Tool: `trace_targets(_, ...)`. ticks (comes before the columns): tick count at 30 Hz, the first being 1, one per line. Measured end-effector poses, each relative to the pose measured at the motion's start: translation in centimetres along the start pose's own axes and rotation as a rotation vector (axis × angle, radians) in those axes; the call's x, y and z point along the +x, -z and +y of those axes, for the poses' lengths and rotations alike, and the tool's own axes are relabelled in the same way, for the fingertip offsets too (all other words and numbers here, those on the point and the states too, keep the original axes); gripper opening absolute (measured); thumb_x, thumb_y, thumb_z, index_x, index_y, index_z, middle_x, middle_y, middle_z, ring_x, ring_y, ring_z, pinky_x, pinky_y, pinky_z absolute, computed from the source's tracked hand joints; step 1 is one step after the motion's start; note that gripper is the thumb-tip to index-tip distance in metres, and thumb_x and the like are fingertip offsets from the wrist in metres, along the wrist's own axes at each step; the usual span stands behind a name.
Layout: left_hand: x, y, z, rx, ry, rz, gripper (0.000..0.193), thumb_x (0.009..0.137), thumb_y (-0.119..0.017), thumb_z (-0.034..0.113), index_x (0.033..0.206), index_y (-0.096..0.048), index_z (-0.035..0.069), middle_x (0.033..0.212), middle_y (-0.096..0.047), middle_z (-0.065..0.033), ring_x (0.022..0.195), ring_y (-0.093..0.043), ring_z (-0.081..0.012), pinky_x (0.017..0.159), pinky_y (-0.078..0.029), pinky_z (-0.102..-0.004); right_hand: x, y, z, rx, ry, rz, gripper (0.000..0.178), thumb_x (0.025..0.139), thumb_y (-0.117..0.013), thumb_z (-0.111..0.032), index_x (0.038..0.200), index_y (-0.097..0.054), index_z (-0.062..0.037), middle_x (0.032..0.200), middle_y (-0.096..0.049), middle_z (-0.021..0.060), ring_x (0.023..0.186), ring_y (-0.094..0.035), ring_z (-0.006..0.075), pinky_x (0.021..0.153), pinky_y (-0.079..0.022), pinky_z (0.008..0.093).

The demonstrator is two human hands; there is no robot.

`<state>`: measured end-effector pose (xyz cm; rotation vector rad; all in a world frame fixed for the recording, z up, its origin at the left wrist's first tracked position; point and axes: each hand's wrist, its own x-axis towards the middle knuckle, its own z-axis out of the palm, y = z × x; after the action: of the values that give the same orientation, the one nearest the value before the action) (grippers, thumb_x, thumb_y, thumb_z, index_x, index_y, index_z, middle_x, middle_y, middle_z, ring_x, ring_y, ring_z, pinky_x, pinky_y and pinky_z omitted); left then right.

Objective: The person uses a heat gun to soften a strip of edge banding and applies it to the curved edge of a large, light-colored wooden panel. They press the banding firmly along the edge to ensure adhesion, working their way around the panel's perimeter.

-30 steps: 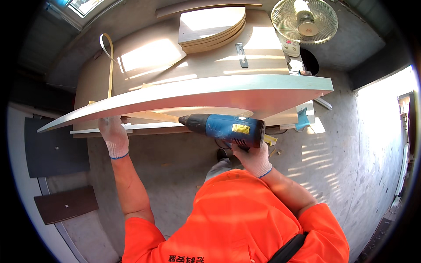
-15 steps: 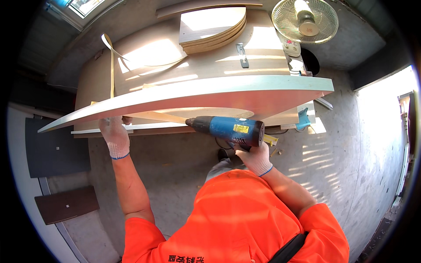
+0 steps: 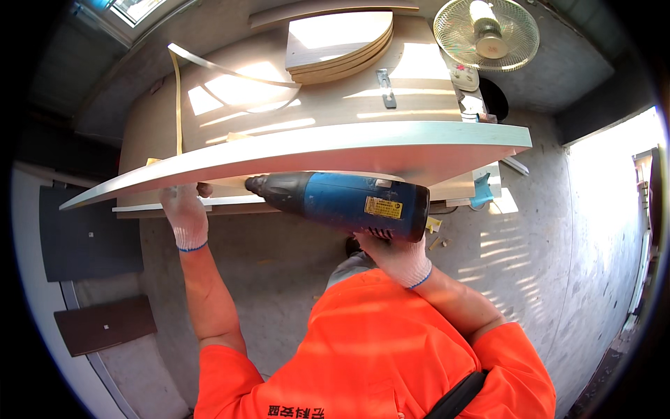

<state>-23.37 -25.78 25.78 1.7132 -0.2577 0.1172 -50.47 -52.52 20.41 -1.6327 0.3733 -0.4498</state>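
A blue and black heat gun is held in my gloved right hand, its fingers wrapped round the handle. The nozzle points left beneath a curved panel with a pale edge, close to my left hand. My gloved left hand is closed at the panel's lower side, with a fingertip showing; the panel hides most of the fingers and what they grip. A thin, pale edging strip rises behind the panel above that hand, bends sharply and runs right over the workbench.
A stack of curved boards lies at the back of the bench, with a metal bracket to its right. A fan stands at the far right. Dark panels are on the left. Small scraps lie on the floor.
The heat gun has moved nearer and its nozzle has shifted left toward my left hand. The strip's loop has swung into a sharper bend. My left hand has barely moved.
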Motion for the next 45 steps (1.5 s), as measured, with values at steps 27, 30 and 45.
trace_targets(27,-0.4,-0.3,0.1,0.017,-0.055,-0.023,0.016,0.107,-0.062,0.015,0.105,-0.065,0.000,0.079,-0.064,-0.0051,0.062,-0.059,-0.0127,0.057,-0.044,-0.0287,-0.3,0.9,0.7,-0.120,-0.052,-0.011,0.032,0.087,-0.086,-0.008,0.118,-0.076,-0.0057,0.105,-0.080,0.0074,0.096,-0.077,0.0175,0.083,-0.062,0.0346)
trace_targets(30,-0.2,-0.4,0.2,0.027,-0.058,-0.041,0.017,0.107,-0.062,0.015,0.107,-0.066,-0.002,0.081,-0.066,-0.0055,0.063,-0.060,-0.0125,0.057,-0.046,-0.0288,-0.1,-0.1,0.0,0.042,-0.007,-0.004,0.034,0.086,-0.086,-0.004,0.119,-0.075,-0.0060,0.108,-0.078,0.0041,0.098,-0.074,0.0137,0.084,-0.060,0.0329)
trace_targets(45,-0.5,-0.4,0.5,0.056,-0.039,-0.042,0.015,0.106,-0.061,0.015,0.105,-0.065,0.000,0.078,-0.064,-0.0049,0.062,-0.059,-0.0117,0.058,-0.045,-0.0284,-2.2,2.3,9.6,-0.491,-0.107,0.051,0.029,0.085,-0.086,-0.023,0.109,-0.080,-0.0080,0.094,-0.081,0.0148,0.087,-0.079,0.0338,0.077,-0.062,0.0405)
